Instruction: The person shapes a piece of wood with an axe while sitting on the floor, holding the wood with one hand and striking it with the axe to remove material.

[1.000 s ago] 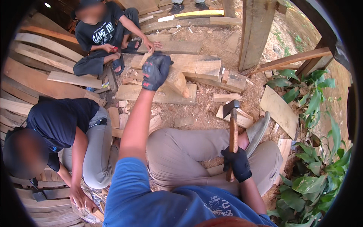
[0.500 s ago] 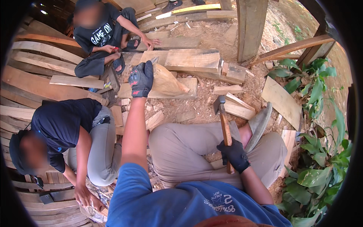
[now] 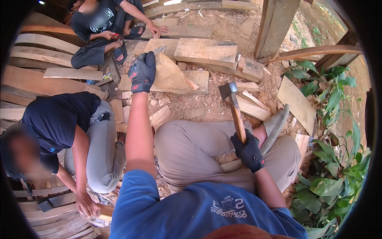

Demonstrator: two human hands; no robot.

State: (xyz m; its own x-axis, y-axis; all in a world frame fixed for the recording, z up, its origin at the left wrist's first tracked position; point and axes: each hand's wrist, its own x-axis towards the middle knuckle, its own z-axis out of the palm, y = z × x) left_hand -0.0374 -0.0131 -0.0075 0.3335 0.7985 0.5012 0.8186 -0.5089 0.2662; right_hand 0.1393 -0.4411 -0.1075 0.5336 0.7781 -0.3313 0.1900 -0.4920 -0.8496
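Note:
My left hand (image 3: 142, 72), in a black glove with red marks, is closed on the upper left end of a rough, tapered block of wood (image 3: 172, 75). The block leans over a flat board (image 3: 201, 79) on the ground, its pointed end toward the right. My right hand (image 3: 247, 150), also in a black glove, is wrapped round the wooden handle of a hatchet (image 3: 238, 118). The hatchet's dark steel head is up, apart from the block and to its right, above my bent leg.
Thick planks (image 3: 205, 51) lie stacked beyond the block. A wooden post (image 3: 276, 28) stands far right; leafy plants (image 3: 326, 187) grow at right. One person (image 3: 59, 123) crouches at left handling wood; another (image 3: 104, 34) sits at far left. Wood chips and offcuts (image 3: 160, 115) litter the ground.
My right hand has moved the hatchet up and slightly away from me, and its head has turned. My left hand keeps its grip on the block. The view has shifted a little.

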